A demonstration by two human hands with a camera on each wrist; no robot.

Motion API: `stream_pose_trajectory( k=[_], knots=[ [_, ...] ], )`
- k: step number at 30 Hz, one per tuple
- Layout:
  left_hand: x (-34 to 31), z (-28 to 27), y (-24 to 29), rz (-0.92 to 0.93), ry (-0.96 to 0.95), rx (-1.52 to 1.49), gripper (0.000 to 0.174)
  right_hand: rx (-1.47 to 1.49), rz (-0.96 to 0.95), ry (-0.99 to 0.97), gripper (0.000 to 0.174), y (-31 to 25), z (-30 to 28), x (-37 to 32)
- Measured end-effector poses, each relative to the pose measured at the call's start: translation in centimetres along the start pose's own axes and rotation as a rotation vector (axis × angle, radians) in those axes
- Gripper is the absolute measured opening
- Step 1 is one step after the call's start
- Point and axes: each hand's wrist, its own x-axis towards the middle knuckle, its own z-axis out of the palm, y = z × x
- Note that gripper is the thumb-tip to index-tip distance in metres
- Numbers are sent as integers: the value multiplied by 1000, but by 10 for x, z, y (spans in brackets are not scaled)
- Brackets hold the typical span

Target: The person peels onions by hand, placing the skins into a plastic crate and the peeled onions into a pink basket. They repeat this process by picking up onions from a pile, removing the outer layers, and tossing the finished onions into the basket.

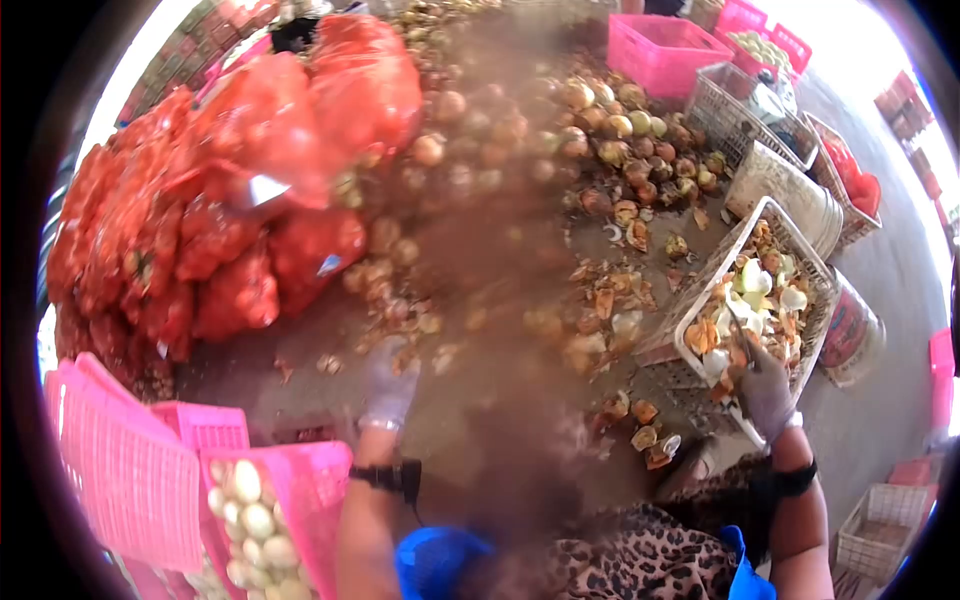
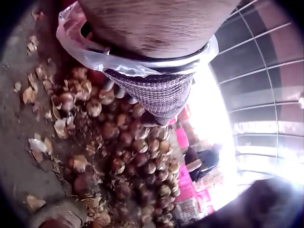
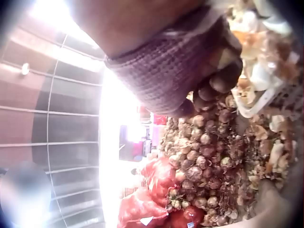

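Observation:
My gloved left hand reaches down to the floor at the near edge of the onion heap. In the left wrist view the knitted glove hides most of that hand, and I cannot tell whether an onion is in its fingers. On the other side my gloved right hand grips a knife, its thin blade pointing away from me. That hand is over a white crate full of onion skins and pale peeled pieces. Its fingers are curled in the right wrist view.
Red mesh sacks pile up at the left. Near left, a pink crate holds peeled onions. Beyond the skin crate lie a dirty bucket and a grey crate. Loose skins litter the floor. A smear blurs the head view's middle.

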Motion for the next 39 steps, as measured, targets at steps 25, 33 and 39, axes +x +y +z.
stream_pose_trajectory(
  k=[25,33,39],
  knots=[
    [212,241,97,-443,-750,-755,73,412,468,-268,39,1,-9,63],
    [112,121,373,820,-997,-626,77,892,108,-153,52,-46,-25,6],
    [18,59,440,119,-1220,-1209,84,866,-177,105,61,-61,-63,-43]
  ],
)
